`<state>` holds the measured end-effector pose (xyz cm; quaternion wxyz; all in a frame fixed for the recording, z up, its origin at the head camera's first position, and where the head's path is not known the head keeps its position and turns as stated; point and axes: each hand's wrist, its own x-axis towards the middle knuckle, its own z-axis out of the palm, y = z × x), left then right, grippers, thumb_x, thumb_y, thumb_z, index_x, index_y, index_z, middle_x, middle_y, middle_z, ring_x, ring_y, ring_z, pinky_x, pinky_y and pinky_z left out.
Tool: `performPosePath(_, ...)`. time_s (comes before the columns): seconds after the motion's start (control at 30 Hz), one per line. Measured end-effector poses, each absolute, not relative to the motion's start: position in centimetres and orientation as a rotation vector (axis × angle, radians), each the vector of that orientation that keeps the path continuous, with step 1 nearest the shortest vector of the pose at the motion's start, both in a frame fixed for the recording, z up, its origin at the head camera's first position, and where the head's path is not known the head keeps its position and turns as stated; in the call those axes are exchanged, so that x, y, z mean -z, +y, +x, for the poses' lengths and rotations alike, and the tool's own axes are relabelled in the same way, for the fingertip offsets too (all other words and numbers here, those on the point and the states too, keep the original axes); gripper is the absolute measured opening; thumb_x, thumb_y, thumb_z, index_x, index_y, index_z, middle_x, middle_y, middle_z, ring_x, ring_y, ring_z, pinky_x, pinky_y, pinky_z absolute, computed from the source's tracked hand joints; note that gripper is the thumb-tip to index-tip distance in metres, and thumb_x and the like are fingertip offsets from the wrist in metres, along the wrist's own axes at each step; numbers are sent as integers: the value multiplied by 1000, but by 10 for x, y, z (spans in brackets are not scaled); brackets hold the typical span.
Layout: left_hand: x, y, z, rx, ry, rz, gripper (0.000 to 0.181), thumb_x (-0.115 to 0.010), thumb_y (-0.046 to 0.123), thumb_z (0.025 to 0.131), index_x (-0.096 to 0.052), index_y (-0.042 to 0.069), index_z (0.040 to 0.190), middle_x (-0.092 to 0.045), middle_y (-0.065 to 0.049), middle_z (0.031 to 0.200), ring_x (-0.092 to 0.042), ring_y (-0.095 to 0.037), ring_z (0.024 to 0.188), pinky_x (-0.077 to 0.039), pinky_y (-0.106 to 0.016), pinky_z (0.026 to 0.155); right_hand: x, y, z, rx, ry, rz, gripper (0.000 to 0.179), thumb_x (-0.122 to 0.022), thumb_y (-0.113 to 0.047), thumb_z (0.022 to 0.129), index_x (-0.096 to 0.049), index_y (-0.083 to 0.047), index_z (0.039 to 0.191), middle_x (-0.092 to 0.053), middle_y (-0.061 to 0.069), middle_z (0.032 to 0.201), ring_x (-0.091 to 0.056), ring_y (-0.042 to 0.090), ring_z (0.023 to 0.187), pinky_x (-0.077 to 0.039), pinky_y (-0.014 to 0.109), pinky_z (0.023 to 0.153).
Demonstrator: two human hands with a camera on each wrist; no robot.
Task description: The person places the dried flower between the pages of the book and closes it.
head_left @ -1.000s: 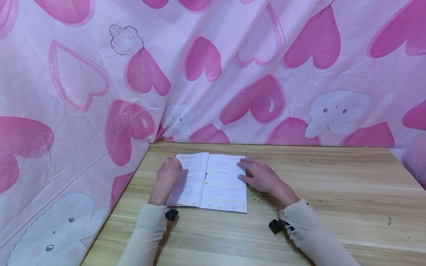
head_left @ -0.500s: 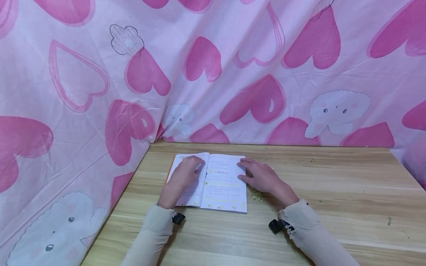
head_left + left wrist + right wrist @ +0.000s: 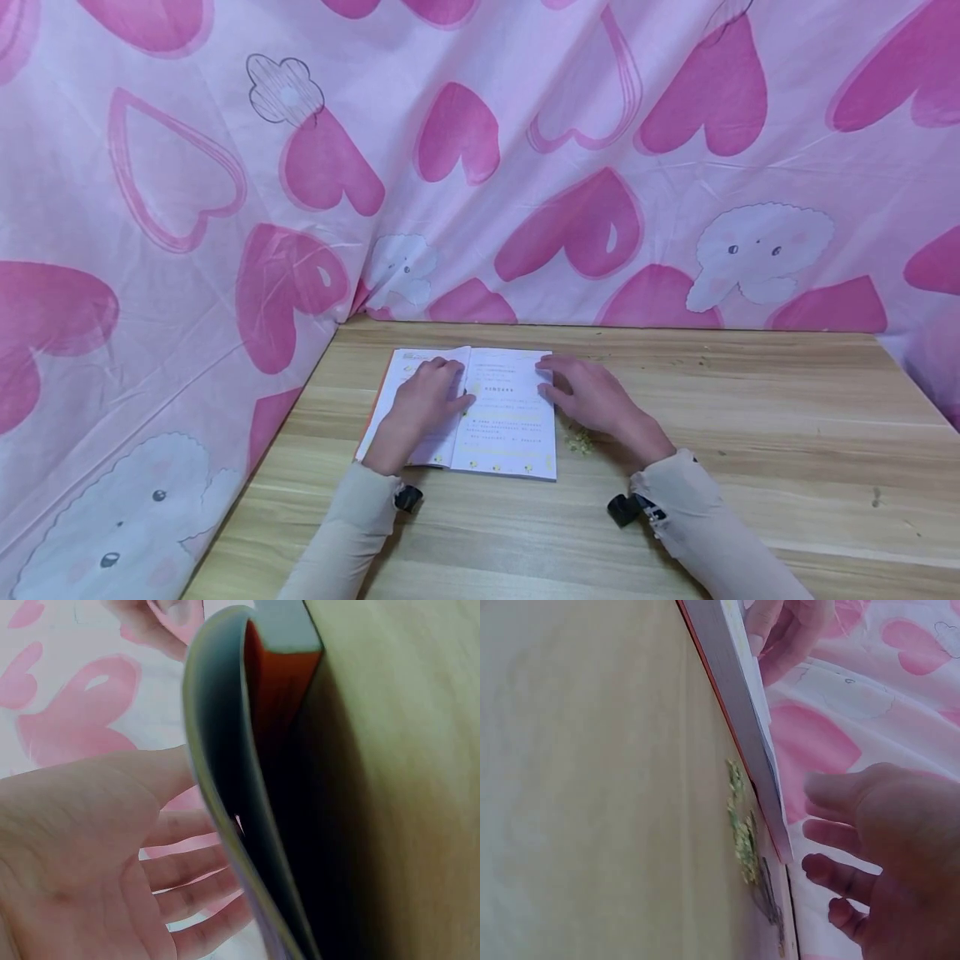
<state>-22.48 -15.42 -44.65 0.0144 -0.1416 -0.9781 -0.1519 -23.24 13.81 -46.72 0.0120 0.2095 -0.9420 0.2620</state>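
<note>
An open book [image 3: 510,454] with printed white pages lies on the table, an orange cover edge showing along its left side. Across the left page, close to the middle fold, my left hand [image 3: 422,404] rests with fingers extended and thumb reaching over the fold. The left wrist view has those fingers [image 3: 199,892] straight against a bulging page [image 3: 206,742], above the orange cover [image 3: 281,686]. My right hand [image 3: 596,400] is at the book's right edge, its fingertips over the right page. In the right wrist view its fingers [image 3: 840,877] are loosely bent and hold nothing.
A small dried flower sprig [image 3: 579,442] lies on the wooden table [image 3: 750,433] just right of the book, below the right hand. Pink heart-patterned cloth [image 3: 555,208] hangs behind the table and along its left side.
My left hand has moved right from the left page's outer edge to near the fold. The orange cover edge is now uncovered along the left. My right hand has barely shifted.
</note>
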Motion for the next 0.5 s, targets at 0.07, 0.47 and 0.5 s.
performPosePath(0.07, 447, -154, -225, 466, -3045, -440, 53, -85, 35, 95, -70, 7, 137, -70, -19, 138, -69, -38, 123, -62, -56, 93, 465, 140, -232, -840, -2911, 623, 36, -72, -27, 105, -73, -15, 139, -72, 7, 140, -71, 23, 104, -56, 49, 101)
performPosePath(0.47, 446, -154, -224, 463, -3056, -431, 52, -85, 35, 95, -69, 8, 137, -72, -17, 130, -69, -37, 116, -62, -55, 89, 465, 179, -232, -799, -2980, 551, 12, -74, -18, 103, -81, -19, 112, -74, -6, 97, -65, 11, 84, -57, 37, 79)
performPosePath(0.5, 445, -154, -224, 463, -3054, -433, 52, -85, 34, 94, -70, 8, 136, -72, -17, 129, -69, -37, 115, -62, -55, 88, 465, 183, -232, -793, -2979, 567, 11, -74, -16, 102, -81, -18, 111, -75, -5, 98, -66, 12, 86, -57, 39, 80)
